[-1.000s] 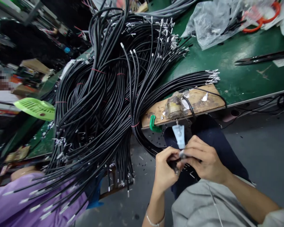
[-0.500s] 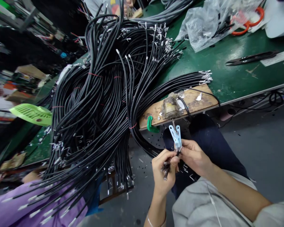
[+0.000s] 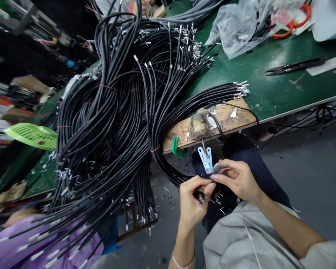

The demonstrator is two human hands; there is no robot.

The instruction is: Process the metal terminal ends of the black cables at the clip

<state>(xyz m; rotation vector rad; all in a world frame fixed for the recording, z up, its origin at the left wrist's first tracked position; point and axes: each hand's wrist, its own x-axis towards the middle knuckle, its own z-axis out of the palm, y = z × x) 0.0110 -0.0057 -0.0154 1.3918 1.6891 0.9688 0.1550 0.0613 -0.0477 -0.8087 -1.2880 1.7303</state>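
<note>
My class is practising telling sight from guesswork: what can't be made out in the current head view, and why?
- Head view: how many dark strands the left hand holds; its curled fingers cover them.
- Head view: what the grey piece at the right hand is; too small and blurred.
- Head view: the whole purple garment; picture edges cut it off and black cables cross it.
</note>
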